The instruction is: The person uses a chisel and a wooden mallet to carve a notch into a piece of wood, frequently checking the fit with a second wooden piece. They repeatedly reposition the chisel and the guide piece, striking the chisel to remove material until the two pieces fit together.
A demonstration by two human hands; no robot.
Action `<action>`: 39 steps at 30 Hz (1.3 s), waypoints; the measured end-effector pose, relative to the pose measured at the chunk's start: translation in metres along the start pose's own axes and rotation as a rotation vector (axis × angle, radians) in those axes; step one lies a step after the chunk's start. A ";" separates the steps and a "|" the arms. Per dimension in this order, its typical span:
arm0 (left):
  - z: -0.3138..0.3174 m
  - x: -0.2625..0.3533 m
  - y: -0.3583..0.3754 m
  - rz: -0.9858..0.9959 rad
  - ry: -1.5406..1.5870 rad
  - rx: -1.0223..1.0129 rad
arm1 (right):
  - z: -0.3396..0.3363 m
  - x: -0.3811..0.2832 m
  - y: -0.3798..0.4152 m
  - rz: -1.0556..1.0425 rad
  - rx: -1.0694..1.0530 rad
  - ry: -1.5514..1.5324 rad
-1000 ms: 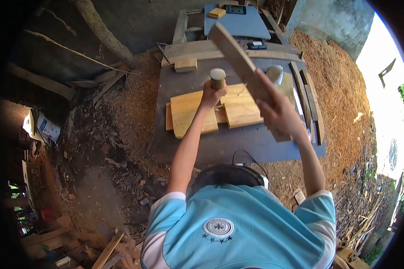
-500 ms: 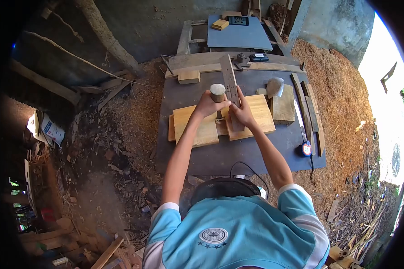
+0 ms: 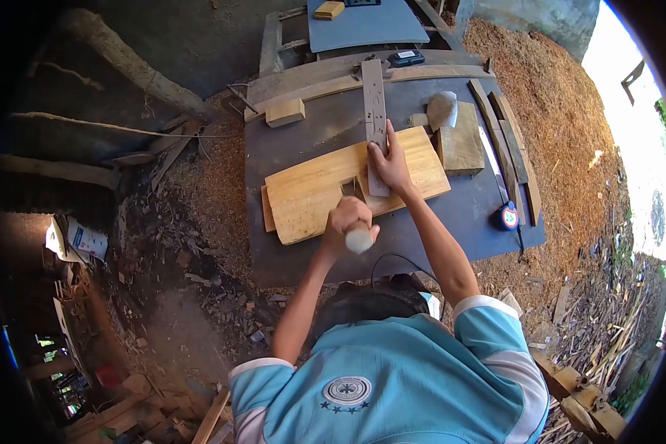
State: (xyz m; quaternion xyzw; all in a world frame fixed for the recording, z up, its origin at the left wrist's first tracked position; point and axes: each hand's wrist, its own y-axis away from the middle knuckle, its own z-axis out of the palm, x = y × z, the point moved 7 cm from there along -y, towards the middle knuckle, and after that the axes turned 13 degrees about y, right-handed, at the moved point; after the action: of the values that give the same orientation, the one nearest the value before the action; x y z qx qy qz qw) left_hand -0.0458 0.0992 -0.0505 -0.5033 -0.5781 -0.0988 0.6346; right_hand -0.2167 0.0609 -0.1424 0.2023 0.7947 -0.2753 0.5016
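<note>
My left hand (image 3: 342,216) is closed around the round wooden handle (image 3: 359,238) of a tool, probably a chisel, whose pale butt end faces up and toward me. Its blade is hard to make out beside a rectangular hole (image 3: 352,189) in a light wooden board (image 3: 303,195). My right hand (image 3: 392,166) grips a long, flat wooden strip (image 3: 374,96) with small dark holes and marks. The strip's near end is over the board, just right of the hole, and its far end points away from me. Another piece of wood (image 3: 268,211) shows under the board's left end.
A wooden block (image 3: 286,112) sits at the back left of the dark table (image 3: 333,133). On the right are a thicker block (image 3: 461,140), a rounded pale piece (image 3: 442,109), long wood strips (image 3: 499,140) and a tape measure (image 3: 508,216). A black case (image 3: 406,58) lies at the back.
My left hand has come toward me, tilting the handle from near upright and uncovering the hole. The strip now lies lower and straighter, my right hand still on it. The view has shifted.
</note>
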 end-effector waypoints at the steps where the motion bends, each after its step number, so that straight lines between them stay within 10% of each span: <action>1: 0.005 0.005 0.008 0.032 -0.020 -0.058 | -0.001 0.002 0.000 0.014 -0.008 0.014; 16: -0.067 0.029 0.002 0.009 0.558 0.406 | 0.005 0.011 0.002 0.074 -0.048 -0.057; 39: -0.048 -0.041 -0.051 -0.195 0.329 0.253 | 0.006 0.006 0.000 0.101 -0.123 -0.088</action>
State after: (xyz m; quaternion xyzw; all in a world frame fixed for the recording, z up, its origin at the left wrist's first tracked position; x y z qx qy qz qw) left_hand -0.0645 0.0206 -0.0496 -0.3385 -0.5205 -0.1670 0.7659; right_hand -0.2152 0.0575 -0.1502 0.1985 0.7761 -0.2091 0.5609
